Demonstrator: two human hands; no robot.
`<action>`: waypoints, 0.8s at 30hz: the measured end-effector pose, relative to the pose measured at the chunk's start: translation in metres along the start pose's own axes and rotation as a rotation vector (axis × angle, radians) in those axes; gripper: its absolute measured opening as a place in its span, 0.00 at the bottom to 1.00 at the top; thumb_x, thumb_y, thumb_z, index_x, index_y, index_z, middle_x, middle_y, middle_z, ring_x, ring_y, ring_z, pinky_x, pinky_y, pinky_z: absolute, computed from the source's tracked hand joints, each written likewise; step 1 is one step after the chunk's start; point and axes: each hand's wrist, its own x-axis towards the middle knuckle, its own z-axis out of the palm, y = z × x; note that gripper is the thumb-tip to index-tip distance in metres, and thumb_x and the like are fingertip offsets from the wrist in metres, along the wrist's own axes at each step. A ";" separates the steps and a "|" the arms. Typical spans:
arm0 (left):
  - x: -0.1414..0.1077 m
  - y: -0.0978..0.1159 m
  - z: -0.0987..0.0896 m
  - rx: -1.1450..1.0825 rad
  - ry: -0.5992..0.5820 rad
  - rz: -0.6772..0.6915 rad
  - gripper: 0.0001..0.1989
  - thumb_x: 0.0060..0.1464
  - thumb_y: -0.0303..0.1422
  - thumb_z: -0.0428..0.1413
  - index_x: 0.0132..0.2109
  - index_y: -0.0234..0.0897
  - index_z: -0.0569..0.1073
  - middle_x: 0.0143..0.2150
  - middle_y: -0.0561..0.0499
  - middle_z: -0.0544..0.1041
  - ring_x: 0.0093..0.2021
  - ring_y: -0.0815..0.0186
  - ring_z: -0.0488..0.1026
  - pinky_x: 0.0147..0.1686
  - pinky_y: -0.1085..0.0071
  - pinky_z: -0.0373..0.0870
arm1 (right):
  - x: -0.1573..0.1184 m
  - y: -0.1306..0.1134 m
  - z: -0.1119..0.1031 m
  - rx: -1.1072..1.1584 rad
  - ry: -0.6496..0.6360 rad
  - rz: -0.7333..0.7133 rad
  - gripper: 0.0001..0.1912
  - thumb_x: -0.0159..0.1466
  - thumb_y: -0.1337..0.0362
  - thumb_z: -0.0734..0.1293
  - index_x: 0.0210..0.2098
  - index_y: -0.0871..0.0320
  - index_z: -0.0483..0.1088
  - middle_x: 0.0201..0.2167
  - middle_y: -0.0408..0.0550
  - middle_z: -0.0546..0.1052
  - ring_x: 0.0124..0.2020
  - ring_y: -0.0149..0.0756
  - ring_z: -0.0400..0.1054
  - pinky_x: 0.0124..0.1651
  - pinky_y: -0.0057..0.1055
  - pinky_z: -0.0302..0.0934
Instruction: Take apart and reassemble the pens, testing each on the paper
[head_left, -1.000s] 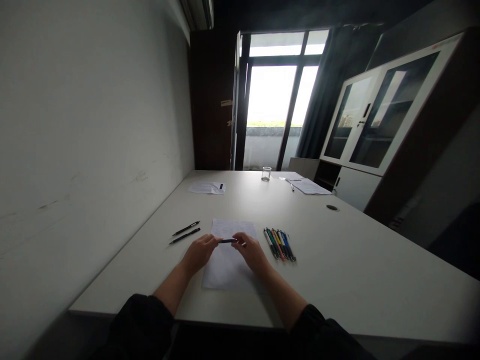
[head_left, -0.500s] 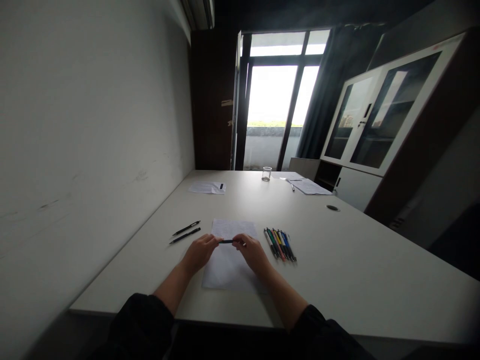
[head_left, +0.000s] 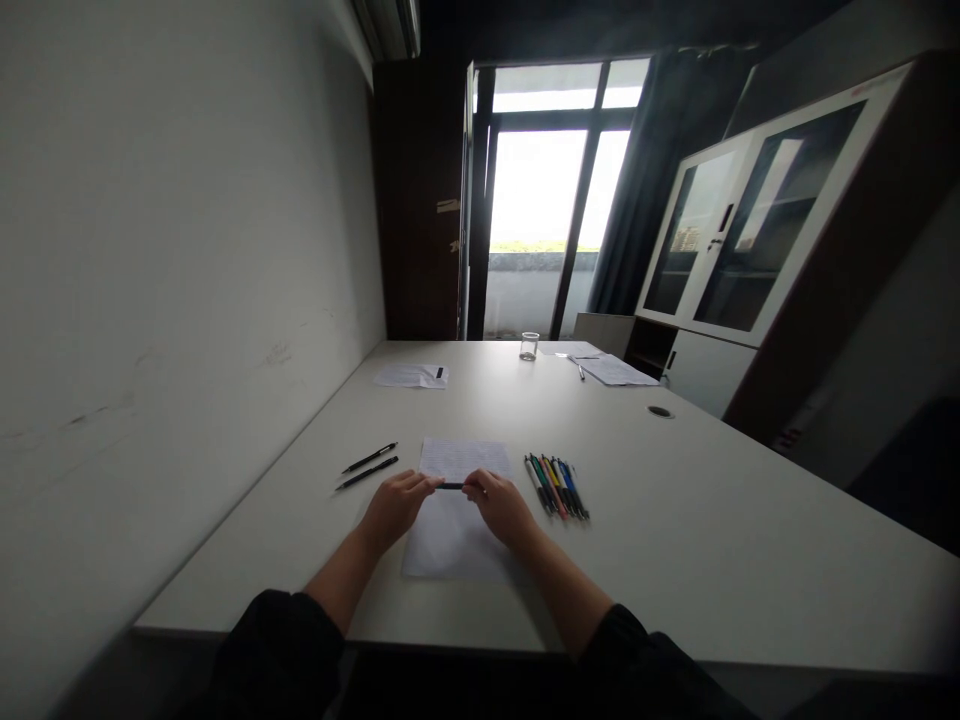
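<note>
A dark pen [head_left: 451,486] lies level between my two hands, above a sheet of paper [head_left: 439,545] with lines of print at its top. My left hand [head_left: 397,505] pinches the pen's left end, and my right hand [head_left: 496,500] grips its right end. Fingers hide both tips of the pen. To the left of my left hand rest two black pens [head_left: 367,472], side by side and slanted. Right of my right hand is a row of several pens [head_left: 556,487] in white, green, red, yellow, blue and black.
On the far part of the white table [head_left: 720,560] stand a clear glass [head_left: 529,347] and a stack of papers [head_left: 615,370] with a pen beside it. Another sheet [head_left: 411,376] lies far left. A round cable hole [head_left: 661,411] is at the right; a wall borders the left side.
The view has shifted slightly, so the scene sits a little further left. Both hands keep hold of the pen in nearly the same pose.
</note>
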 end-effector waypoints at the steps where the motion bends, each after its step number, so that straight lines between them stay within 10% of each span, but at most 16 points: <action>1: 0.000 0.000 0.001 -0.015 0.003 -0.018 0.15 0.64 0.28 0.50 0.56 0.42 0.68 0.41 0.48 0.78 0.40 0.63 0.74 0.41 0.66 0.73 | 0.000 -0.002 -0.001 -0.038 0.016 -0.037 0.03 0.65 0.66 0.65 0.36 0.56 0.72 0.32 0.46 0.77 0.35 0.37 0.69 0.40 0.31 0.62; 12: -0.001 0.000 0.010 -0.291 0.082 -0.096 0.21 0.62 0.33 0.54 0.60 0.41 0.59 0.47 0.46 0.72 0.42 0.65 0.74 0.43 0.63 0.76 | -0.003 -0.028 -0.010 -0.418 -0.088 -0.295 0.04 0.65 0.63 0.66 0.39 0.55 0.72 0.36 0.51 0.75 0.43 0.44 0.67 0.45 0.37 0.61; 19: 0.000 -0.008 0.006 -0.299 0.313 -0.223 0.24 0.62 0.38 0.52 0.62 0.40 0.55 0.55 0.40 0.65 0.45 0.63 0.72 0.38 0.65 0.76 | -0.002 -0.014 -0.008 -0.156 0.027 -0.039 0.21 0.63 0.68 0.62 0.56 0.55 0.64 0.37 0.50 0.76 0.32 0.36 0.72 0.36 0.29 0.65; 24: -0.003 -0.016 0.006 -0.262 0.248 -0.320 0.13 0.65 0.35 0.47 0.55 0.40 0.63 0.51 0.44 0.67 0.44 0.64 0.71 0.37 0.65 0.76 | 0.000 -0.007 -0.020 0.279 0.205 0.223 0.40 0.60 0.64 0.62 0.68 0.55 0.41 0.28 0.41 0.74 0.20 0.31 0.69 0.23 0.25 0.66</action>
